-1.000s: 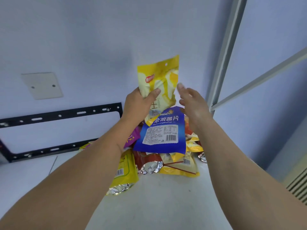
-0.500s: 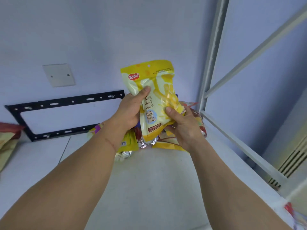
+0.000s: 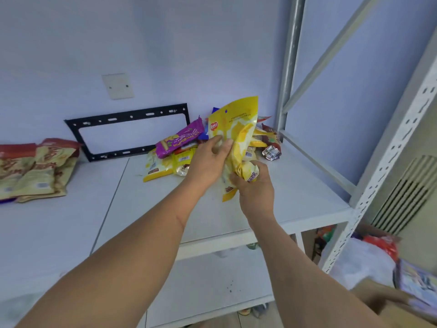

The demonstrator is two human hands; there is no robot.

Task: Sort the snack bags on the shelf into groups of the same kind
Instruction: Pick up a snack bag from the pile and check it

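A yellow snack bag is held upright above the white shelf, crumpled in its lower half. My left hand grips its middle from the left. My right hand clutches its lower end from the right. Behind it lies a mixed pile of snack bags, with a purple bag on top, yellow bags below and a red-brown bag at the right. A group of beige-and-red bags lies at the shelf's far left.
A black metal bracket leans on the back wall under a white wall plate. Grey shelf posts and a perforated white upright stand at the right. A lower shelf and bags on the floor show below.
The yellow bag has come toward me and down, away from the pile. My right hand has shifted to its lower end and scrunched it. The view has swung left, showing the beige-and-red group.
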